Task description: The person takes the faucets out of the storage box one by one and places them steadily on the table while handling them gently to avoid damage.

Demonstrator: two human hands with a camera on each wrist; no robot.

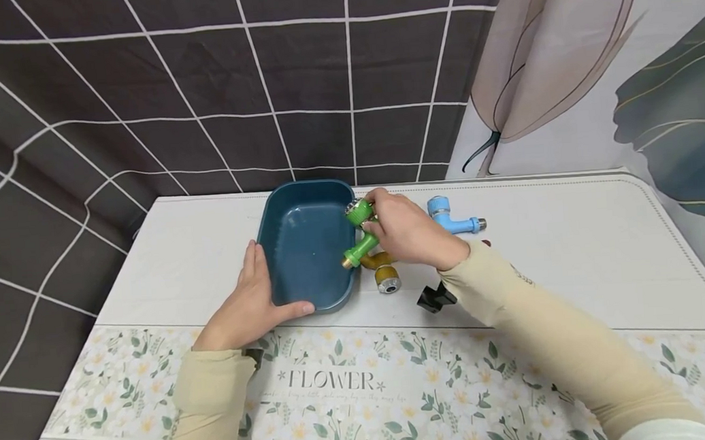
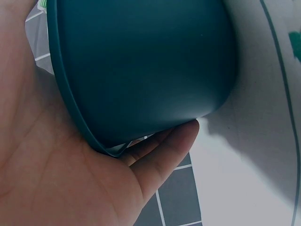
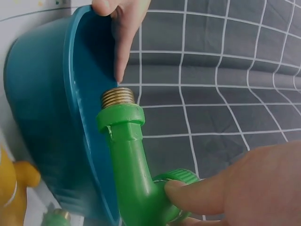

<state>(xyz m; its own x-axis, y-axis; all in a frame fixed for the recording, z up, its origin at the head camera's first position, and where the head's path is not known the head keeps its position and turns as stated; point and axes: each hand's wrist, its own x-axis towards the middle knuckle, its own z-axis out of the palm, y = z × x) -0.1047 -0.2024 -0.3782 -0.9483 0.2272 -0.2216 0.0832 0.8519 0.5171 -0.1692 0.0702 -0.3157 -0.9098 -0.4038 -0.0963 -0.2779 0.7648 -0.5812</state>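
Note:
My right hand (image 1: 411,226) grips a green faucet (image 1: 361,243) above the right rim of a dark blue-green plastic basin (image 1: 268,273). In the right wrist view the faucet's brass threaded end (image 3: 117,96) points up, and my thumb lies against its green knob (image 3: 181,176). My left hand (image 1: 244,306) rests on the basin's near left corner with fingers straight along the outer wall and the thumb along the front. The left wrist view shows these fingers (image 2: 164,155) touching the basin wall (image 2: 146,61). The basin's inside looks bare.
A yellow faucet (image 1: 385,272) lies just right of the basin, partly under my right hand. Beyond the hand is a light blue faucet (image 1: 450,218). A black piece (image 1: 434,299) shows beside my right sleeve. Dark tiled cloth (image 1: 299,67) hangs behind the table.

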